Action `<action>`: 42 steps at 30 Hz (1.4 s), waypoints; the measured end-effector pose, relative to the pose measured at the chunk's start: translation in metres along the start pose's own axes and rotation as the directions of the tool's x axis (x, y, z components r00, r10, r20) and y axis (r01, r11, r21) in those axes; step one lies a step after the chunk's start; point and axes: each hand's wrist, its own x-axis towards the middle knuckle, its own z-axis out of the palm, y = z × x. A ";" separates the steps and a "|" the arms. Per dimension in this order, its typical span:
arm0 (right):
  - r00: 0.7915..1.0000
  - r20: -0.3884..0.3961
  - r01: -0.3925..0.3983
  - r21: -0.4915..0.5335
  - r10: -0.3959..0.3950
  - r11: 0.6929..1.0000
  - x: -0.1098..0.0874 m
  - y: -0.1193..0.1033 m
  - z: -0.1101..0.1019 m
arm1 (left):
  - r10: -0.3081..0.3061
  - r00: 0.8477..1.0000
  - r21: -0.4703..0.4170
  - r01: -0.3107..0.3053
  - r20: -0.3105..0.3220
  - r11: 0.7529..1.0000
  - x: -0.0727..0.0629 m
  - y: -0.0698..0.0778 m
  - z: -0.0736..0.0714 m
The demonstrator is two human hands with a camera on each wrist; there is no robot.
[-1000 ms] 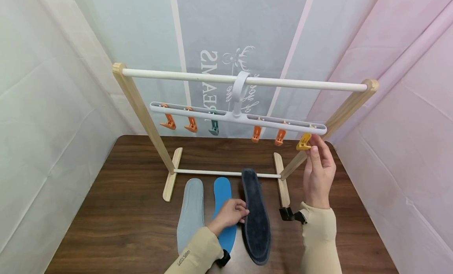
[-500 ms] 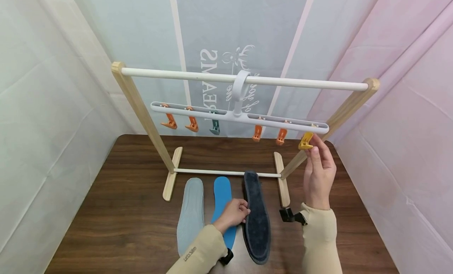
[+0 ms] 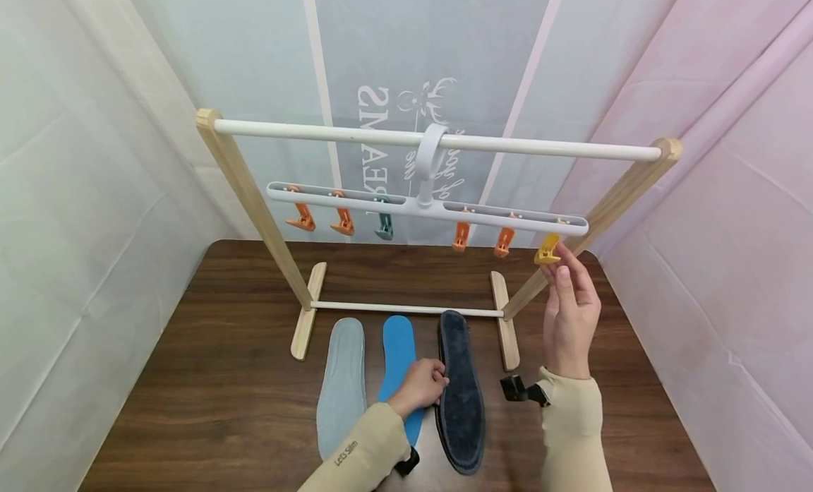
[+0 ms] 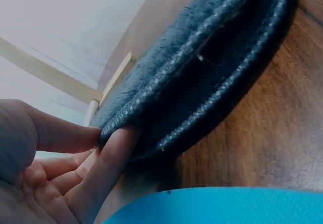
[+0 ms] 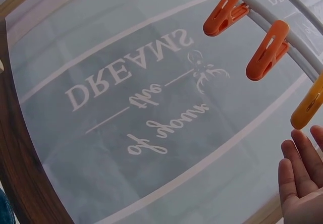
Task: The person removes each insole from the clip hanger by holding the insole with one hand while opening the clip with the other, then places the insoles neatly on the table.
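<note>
My left hand [image 3: 419,386] pinches the left edge of a dark fuzzy insole [image 3: 461,400] on the table. In the left wrist view, thumb and finger hold the edge of the fuzzy upper insole [image 4: 171,62], with a gap above a dark layer beneath. Up at the right end of the grey clip hanger [image 3: 424,192], my right hand [image 3: 571,315] is beside the yellow clip [image 3: 547,250]. Its fingertips are close to or touching the clip, the thumb slightly apart. The right wrist view shows these fingers [image 5: 303,168] fairly straight just below the yellow clip [image 5: 309,103]; contact is unclear.
A blue insole [image 3: 398,344] and a grey insole [image 3: 341,386] lie left of the dark one. The hanger hooks over the white top rod [image 3: 540,148] of a wooden rack [image 3: 254,202]. Several orange clips [image 3: 462,236] and a teal clip [image 3: 384,226] hang from it.
My right thumb has drawn slightly away from the yellow clip. The far end of the dark insole has dropped a little and shifted right. My left hand keeps its pinch.
</note>
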 end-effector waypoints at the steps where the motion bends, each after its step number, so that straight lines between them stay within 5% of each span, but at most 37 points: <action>1: 1.000 -0.001 -0.001 -0.005 0.001 1.000 0.000 0.000 0.000 | 0.000 1.000 0.004 0.000 0.003 1.000 0.000 -0.001 0.000; 14: 1.000 0.010 -0.017 -0.015 0.017 1.000 -0.009 0.005 -0.007 | 0.035 0.999 0.094 -0.034 -0.008 0.995 -0.006 -0.004 0.002; 26: 0.999 -0.016 -0.052 -0.076 0.050 0.996 -0.017 0.011 -0.012 | 0.012 1.000 0.109 -0.014 0.021 0.994 -0.009 -0.002 0.003; 35: 0.997 0.016 -0.069 -0.089 0.071 0.994 -0.023 0.014 -0.013 | -0.006 0.998 0.207 -0.008 0.068 0.978 -0.005 0.000 0.000; 42: 0.992 0.011 -0.128 -0.113 0.130 0.985 -0.028 0.018 -0.015 | -0.064 0.996 0.235 0.048 0.060 0.971 -0.005 0.000 0.000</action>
